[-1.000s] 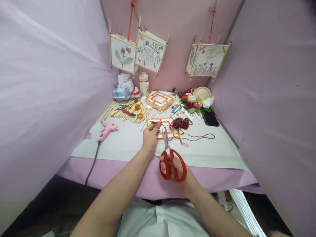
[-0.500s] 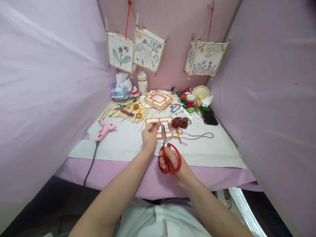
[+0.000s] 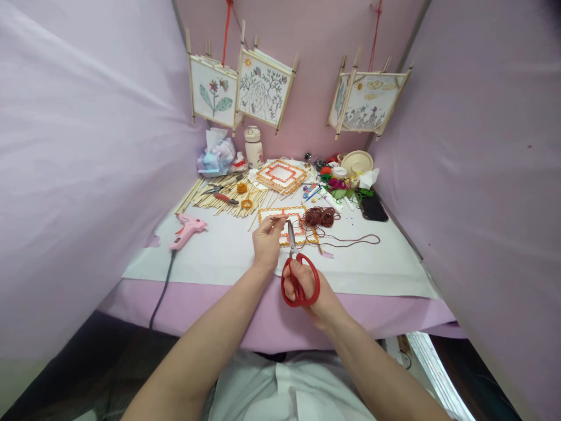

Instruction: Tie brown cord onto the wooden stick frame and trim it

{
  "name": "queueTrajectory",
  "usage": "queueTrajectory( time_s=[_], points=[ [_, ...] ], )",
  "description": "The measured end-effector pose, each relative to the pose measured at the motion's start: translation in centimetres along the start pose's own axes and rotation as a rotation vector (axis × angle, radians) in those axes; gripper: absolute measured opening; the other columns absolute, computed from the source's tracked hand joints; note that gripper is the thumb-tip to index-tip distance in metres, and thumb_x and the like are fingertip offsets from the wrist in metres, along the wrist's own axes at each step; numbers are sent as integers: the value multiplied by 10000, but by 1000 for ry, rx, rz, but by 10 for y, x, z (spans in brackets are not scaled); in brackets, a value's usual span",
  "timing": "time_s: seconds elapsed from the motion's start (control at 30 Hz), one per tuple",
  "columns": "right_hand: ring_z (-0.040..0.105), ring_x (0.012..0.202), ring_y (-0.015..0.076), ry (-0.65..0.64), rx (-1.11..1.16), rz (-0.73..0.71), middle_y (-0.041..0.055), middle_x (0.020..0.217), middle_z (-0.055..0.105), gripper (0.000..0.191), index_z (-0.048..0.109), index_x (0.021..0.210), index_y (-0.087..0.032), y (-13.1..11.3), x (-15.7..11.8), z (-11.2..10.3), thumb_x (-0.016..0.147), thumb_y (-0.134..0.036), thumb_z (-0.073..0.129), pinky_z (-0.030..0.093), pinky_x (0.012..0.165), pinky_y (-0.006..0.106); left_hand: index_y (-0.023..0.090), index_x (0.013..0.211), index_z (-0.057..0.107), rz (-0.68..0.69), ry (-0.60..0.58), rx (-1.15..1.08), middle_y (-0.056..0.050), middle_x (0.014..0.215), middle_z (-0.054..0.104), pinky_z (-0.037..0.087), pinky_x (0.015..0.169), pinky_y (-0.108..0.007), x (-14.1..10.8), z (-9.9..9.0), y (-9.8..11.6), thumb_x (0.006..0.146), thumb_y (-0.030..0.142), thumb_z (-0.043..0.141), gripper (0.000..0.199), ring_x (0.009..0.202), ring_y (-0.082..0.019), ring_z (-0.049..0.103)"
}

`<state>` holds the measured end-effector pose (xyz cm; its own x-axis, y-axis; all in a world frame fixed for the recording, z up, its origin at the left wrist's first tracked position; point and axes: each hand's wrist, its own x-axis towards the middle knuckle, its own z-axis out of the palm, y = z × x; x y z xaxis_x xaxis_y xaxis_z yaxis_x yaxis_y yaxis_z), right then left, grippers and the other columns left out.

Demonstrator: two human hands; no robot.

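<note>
My right hand (image 3: 303, 282) is closed around the red handles of a pair of scissors (image 3: 293, 242), whose blades point away from me and lie together. Their tips are beside the fingertips of my left hand (image 3: 267, 240), which pinches a short length of brown cord (image 3: 279, 218). Whether the tips touch the cord I cannot tell. Beneath both hands lies a white panel edged with orange trim (image 3: 267, 211), partly covered by my left hand. A loose bundle of brown cord (image 3: 321, 217) rests on the panel's right side, with a long strand trailing to the right.
A pink glue gun (image 3: 187, 230) with a dark cable lies at left. Behind it are thin wooden sticks (image 3: 205, 202) and pliers (image 3: 225, 199). A second trimmed panel (image 3: 281, 175) lies farther back. At right are a black phone (image 3: 373, 207) and coloured yarn (image 3: 337, 184). Framed drawings (image 3: 265, 90) hang above.
The scissor blades were slightly apart and have come together at the cord by my left fingertips. My left hand has barely moved.
</note>
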<state>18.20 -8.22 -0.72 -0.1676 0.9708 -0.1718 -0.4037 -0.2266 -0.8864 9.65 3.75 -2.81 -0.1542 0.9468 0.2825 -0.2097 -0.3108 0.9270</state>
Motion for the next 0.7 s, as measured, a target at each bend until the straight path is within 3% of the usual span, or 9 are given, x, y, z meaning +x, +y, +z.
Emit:
queueTrajectory(
  time_s=[0.27,0.37,0.43,0.57,0.63,0.7],
  points=[
    [392,472,91,1,-38,-15,-39,513,492,415,554,755,-185,4,-1,0,814,-595,577,288,489,231,201,848,758,-30,15,-22,-35,899,689,456,806,-262,0,1,-1,749,362,724,192,896,-158,598],
    [404,466,99,30,-144,-25,-36,511,491,429,552,762,-188,-2,-2,-10,824,-613,543,307,485,237,197,835,752,-37,45,-53,-34,895,685,457,781,-252,3,0,-1,747,361,720,190,879,-151,593],
    [429,474,114,104,-365,-58,-21,516,503,430,544,737,-189,-13,-3,-31,815,-612,548,325,485,249,192,827,748,-49,69,-71,-36,899,684,452,758,-241,7,-2,-1,745,367,719,196,875,-147,588],
    [552,647,188,562,-1022,-169,60,756,636,368,593,893,-189,-46,-4,-106,768,-534,617,376,562,283,172,797,738,-132,43,-66,-40,852,674,448,746,-237,13,-6,0,722,396,734,236,840,-143,584],
    [595,733,241,768,-1414,-80,112,848,663,369,590,1014,-162,-60,-6,-147,789,-453,586,384,607,313,165,800,738,-181,11,-58,-47,838,680,451,764,-247,15,-8,0,709,399,740,251,835,-147,589],
    [621,781,280,852,-1626,30,161,892,669,374,585,1061,-116,-66,-9,-178,821,-396,523,390,617,331,161,812,738,-213,-15,-52,-60,862,694,455,789,-263,15,-8,0,704,393,741,256,852,-157,599]
  ],
)
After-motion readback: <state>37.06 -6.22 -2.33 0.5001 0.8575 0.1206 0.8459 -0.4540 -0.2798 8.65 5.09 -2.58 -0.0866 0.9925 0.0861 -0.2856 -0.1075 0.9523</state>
